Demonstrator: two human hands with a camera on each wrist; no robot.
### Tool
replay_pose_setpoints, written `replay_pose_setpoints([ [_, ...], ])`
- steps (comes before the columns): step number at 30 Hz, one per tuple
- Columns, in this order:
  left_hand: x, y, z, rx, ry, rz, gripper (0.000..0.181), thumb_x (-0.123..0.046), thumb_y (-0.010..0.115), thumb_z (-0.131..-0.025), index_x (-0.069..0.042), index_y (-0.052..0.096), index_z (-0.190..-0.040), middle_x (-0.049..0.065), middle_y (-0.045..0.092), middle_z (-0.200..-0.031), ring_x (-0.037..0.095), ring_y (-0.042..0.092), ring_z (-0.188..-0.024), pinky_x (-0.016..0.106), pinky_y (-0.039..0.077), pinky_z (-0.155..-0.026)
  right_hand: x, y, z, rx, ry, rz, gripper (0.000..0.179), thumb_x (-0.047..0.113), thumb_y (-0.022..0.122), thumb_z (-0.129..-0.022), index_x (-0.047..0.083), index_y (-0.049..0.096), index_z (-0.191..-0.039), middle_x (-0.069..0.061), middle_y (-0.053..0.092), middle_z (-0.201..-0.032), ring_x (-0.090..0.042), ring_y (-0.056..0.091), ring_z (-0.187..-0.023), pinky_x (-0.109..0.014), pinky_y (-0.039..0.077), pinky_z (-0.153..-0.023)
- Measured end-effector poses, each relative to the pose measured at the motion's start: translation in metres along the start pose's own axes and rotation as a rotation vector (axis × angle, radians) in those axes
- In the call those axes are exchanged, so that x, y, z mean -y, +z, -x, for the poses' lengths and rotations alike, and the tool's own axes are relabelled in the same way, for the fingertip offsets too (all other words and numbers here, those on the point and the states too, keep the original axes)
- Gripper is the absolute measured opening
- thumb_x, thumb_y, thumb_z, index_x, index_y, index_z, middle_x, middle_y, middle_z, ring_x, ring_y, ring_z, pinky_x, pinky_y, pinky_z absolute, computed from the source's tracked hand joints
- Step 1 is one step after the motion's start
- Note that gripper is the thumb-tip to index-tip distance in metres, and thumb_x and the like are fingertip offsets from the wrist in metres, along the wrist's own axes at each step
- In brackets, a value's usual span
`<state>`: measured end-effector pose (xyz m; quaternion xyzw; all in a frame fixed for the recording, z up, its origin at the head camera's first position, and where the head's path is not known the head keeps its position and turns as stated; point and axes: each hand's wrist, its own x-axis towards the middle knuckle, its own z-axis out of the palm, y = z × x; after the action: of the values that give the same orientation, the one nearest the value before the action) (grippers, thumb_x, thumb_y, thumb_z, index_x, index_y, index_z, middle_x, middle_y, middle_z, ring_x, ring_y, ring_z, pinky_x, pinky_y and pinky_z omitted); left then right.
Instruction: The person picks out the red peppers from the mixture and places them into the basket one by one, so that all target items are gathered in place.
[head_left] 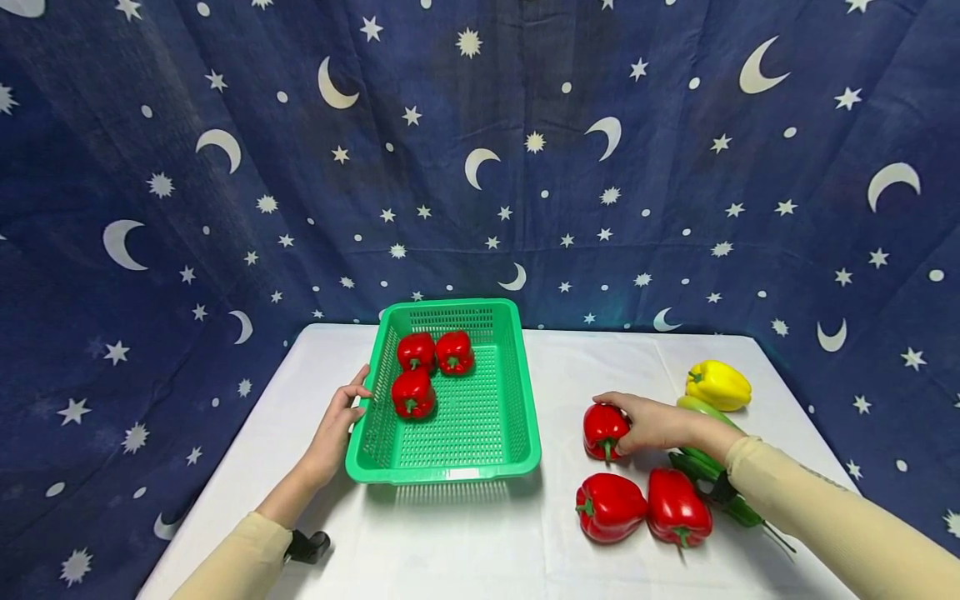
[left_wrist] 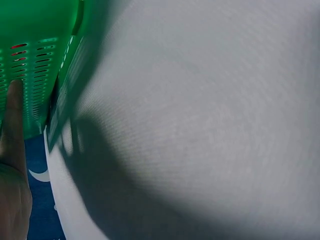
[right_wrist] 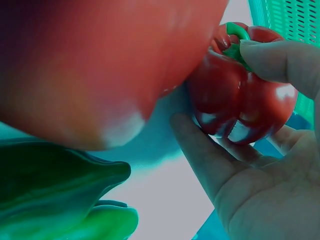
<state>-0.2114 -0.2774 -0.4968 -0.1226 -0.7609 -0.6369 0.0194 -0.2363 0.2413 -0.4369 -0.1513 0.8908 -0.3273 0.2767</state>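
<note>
The right hand (head_left: 651, 422) is gripping a red pepper (head_left: 600, 425) between thumb and fingers; the left hand (head_left: 333, 433) is resting parted fingers against the green basket (head_left: 401, 477) on its right.

Left of my right hand (head_left: 647, 419), white cloth-covered tabletop (head_left: 561, 400) lay free until the green perforated plastic basket (head_left: 405, 476); toward me, two glossy red bell peppers (head_left: 613, 507) (head_left: 678, 502) blocked it.

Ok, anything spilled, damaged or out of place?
Nothing stands out. Three glossy red bell peppers sit inside the green perforated plastic basket; the red bell pepper in the right hand looks undamaged, and no spill shows.
</note>
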Motion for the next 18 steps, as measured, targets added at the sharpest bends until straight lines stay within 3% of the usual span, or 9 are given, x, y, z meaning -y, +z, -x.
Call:
replay_pose_setpoints([
  [7, -0.002, 0.000, -0.001, 0.000, 0.026, -0.021, 0.026, 0.000, 0.031, -0.101, 0.004, 0.041, -0.124, 0.005, 0.015, -0.171, 0.034, 0.005, -0.156, 0.021, 0.040, -0.098, 0.000, -0.001, 0.000, -0.012, 0.002, 0.031, 0.091, 0.006, 0.084, -0.072, 0.007, 0.040, -0.152, -0.018, 0.049, -0.135, -0.031, 0.053, -0.111, -0.043, 0.057, -0.083],
  [11, -0.004, 0.000, -0.001, 0.004, 0.023, -0.045, 0.025, 0.002, 0.031, -0.100, 0.005, 0.041, -0.123, 0.005, 0.014, -0.171, 0.032, 0.003, -0.156, 0.041, 0.029, -0.113, 0.002, -0.001, 0.000, -0.038, -0.006, 0.062, 0.089, 0.007, 0.084, -0.072, 0.008, 0.043, -0.151, -0.018, 0.049, -0.135, -0.031, 0.053, -0.111, -0.043, 0.057, -0.083],
  [14, -0.006, -0.001, -0.002, 0.015, 0.026, -0.038, 0.024, 0.003, 0.032, -0.099, 0.005, 0.041, -0.121, 0.007, 0.013, -0.171, 0.032, 0.000, -0.156, 0.053, 0.018, -0.115, 0.005, -0.004, 0.002, -0.066, -0.029, 0.077, 0.087, 0.008, 0.082, -0.073, 0.007, 0.043, -0.151, -0.020, 0.050, -0.136, -0.032, 0.053, -0.112, -0.044, 0.056, -0.085],
  [16, -0.007, -0.002, -0.003, 0.030, 0.028, -0.033, 0.023, 0.003, 0.033, -0.099, 0.006, 0.041, -0.120, 0.009, 0.012, -0.171, 0.033, -0.001, -0.156, 0.045, 0.020, -0.115, 0.008, -0.008, 0.003, -0.092, -0.037, 0.069, 0.087, 0.010, 0.082, -0.074, 0.008, 0.042, -0.151, -0.019, 0.049, -0.138, -0.033, 0.053, -0.114, -0.044, 0.056, -0.086],
  [18, -0.008, -0.003, -0.003, 0.046, 0.027, -0.035, 0.022, 0.002, 0.033, -0.099, 0.005, 0.041, -0.120, 0.010, 0.012, -0.171, 0.035, 0.000, -0.155, 0.034, 0.030, -0.109, 0.013, -0.012, 0.004, -0.111, -0.060, 0.051, 0.087, 0.011, 0.081, -0.075, 0.007, 0.041, -0.152, -0.021, 0.049, -0.140, -0.034, 0.053, -0.116, -0.044, 0.055, -0.088],
])
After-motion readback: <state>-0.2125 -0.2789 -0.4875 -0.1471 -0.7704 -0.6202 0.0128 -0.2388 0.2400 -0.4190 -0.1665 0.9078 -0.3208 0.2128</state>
